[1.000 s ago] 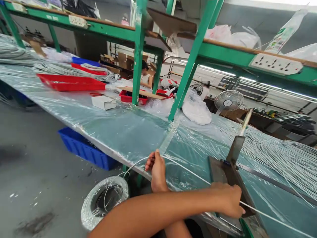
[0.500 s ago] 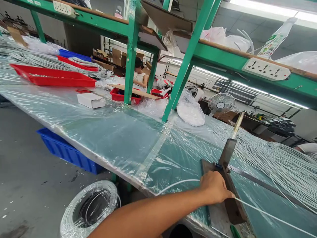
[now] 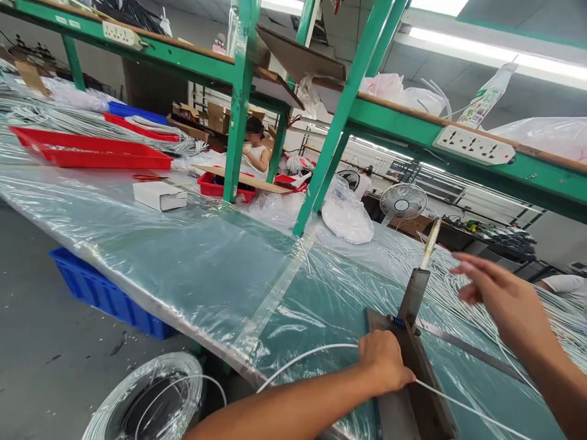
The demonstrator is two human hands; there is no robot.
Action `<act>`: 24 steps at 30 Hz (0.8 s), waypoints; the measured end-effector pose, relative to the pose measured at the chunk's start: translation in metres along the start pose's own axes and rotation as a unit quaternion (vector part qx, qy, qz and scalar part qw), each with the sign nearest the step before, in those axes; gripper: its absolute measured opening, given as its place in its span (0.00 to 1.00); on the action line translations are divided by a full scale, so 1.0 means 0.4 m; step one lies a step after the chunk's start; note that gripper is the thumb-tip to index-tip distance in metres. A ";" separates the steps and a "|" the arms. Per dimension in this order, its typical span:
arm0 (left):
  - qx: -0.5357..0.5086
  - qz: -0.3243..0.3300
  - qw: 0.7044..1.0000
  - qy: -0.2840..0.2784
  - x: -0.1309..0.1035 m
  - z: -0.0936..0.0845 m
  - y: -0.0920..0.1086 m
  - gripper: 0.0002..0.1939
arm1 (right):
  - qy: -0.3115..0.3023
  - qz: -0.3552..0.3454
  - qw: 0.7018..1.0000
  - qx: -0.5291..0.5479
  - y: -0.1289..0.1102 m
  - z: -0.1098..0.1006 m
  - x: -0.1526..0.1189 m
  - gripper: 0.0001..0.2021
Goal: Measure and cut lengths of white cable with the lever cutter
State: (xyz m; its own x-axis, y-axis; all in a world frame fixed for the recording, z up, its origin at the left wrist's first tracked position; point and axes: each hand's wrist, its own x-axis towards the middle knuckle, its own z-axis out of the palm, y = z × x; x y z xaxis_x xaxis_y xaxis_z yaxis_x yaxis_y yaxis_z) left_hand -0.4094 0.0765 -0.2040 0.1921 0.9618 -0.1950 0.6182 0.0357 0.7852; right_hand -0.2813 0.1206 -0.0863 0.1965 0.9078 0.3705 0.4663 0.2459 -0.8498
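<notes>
A white cable [image 3: 306, 353] runs through my left hand [image 3: 383, 362], whose fingers are wrapped round it over the base of a metal cutter [image 3: 409, 299]. Past the hand, the cable stretches toward the lower right. My right hand [image 3: 502, 293] is raised in the air with its fingers apart and nothing in them, to the right of the cutter's upright handle [image 3: 431, 243]. A long metal strip [image 3: 472, 348] extends from the cutter to the right.
A cable coil [image 3: 98, 403] and a blue crate [image 3: 110, 293] are below the table edge. On the film-covered table [image 3: 197, 256] are a white box [image 3: 160, 195], a red tray [image 3: 92, 150] and green posts [image 3: 237, 116]. A person [image 3: 257, 150] sits behind.
My right hand has come into view from the right, near the cutter handle. My left hand keeps hold of the cable. The camera view has shifted slightly.
</notes>
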 end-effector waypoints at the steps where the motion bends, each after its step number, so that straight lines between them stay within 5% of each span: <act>1: -0.003 -0.004 1.000 -0.002 0.002 0.001 -0.001 0.16 | 0.041 0.042 0.998 0.032 0.002 0.004 0.077 0.13; 5: -0.013 -0.038 0.999 0.004 0.009 0.007 -0.003 0.16 | 0.076 0.217 0.970 0.077 0.043 0.048 0.289 0.15; 11: -0.032 -0.067 0.997 0.030 -0.004 0.006 0.002 0.15 | -0.053 0.228 0.961 0.145 0.096 0.114 0.376 0.14; 15: -0.022 -0.057 0.997 0.037 -0.008 0.005 0.009 0.14 | -0.063 0.226 0.958 0.166 0.084 0.097 0.376 0.23; 19: -0.006 -0.041 0.999 0.035 -0.002 0.002 0.015 0.11 | -0.073 0.226 0.950 0.205 0.033 0.010 0.328 0.32; 24: 0.003 -0.020 0.999 0.035 -0.003 -0.003 0.017 0.11 | -0.045 0.227 0.952 0.198 -0.058 -0.124 0.181 0.18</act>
State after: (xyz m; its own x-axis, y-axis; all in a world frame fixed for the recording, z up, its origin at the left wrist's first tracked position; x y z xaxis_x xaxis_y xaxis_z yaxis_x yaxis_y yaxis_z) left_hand -0.4064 0.0761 -0.1976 0.1132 0.9763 -0.1844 0.6282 0.0735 0.7746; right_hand -0.2352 0.1638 -0.0213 0.2169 0.9722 -0.0881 -0.0142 -0.0871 -0.9961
